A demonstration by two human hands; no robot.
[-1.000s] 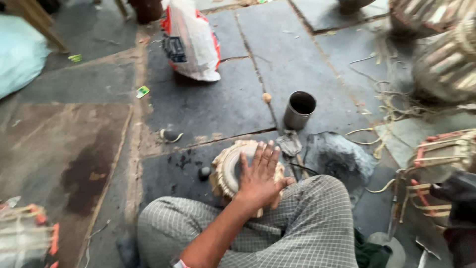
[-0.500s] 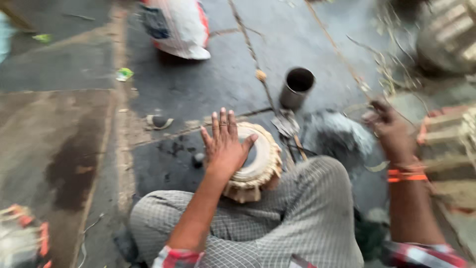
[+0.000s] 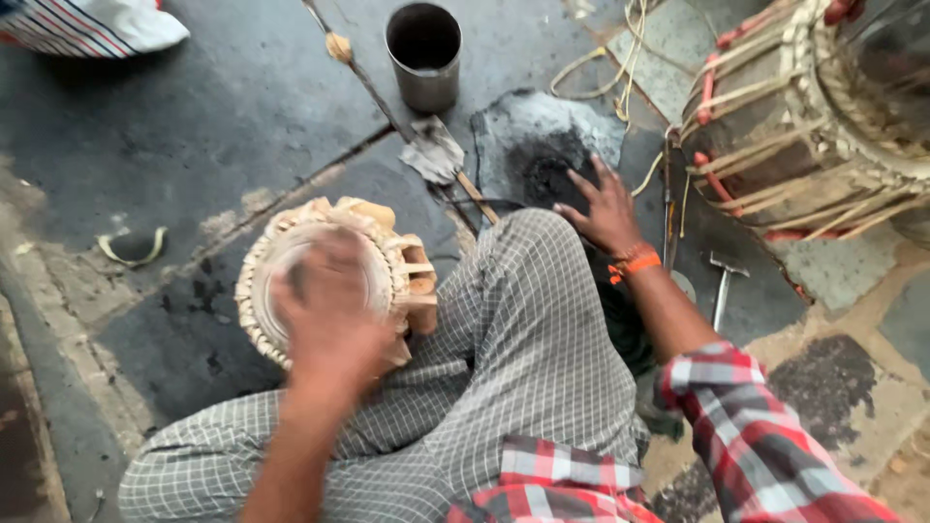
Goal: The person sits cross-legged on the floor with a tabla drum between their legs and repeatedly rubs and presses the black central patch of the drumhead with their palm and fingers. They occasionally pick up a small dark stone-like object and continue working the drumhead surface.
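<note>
I sit cross-legged on a stone floor in checked trousers. A small hand drum (image 3: 387, 254), laced with pale woven straps, rests on its side against my left knee. My left hand (image 3: 327, 310) lies flat on the drum's skin and is blurred by motion. My right hand (image 3: 605, 208), fingers spread and with an orange band at the wrist, reaches to a grey stone slab (image 3: 513, 131) and touches the black powder patch (image 3: 545, 174) on it.
A dark metal cup (image 3: 424, 56) stands beyond the slab. A flat scraper (image 3: 435, 152) lies by it. A large rope-laced drum (image 3: 804, 126) sits at the right. A small hammer (image 3: 722, 281) lies beside my right arm. A striped bag (image 3: 92, 24) is far left.
The camera has moved in closer. My right hand has come down from the air onto the black powder on the slab. My left hand stays on the drum skin.
</note>
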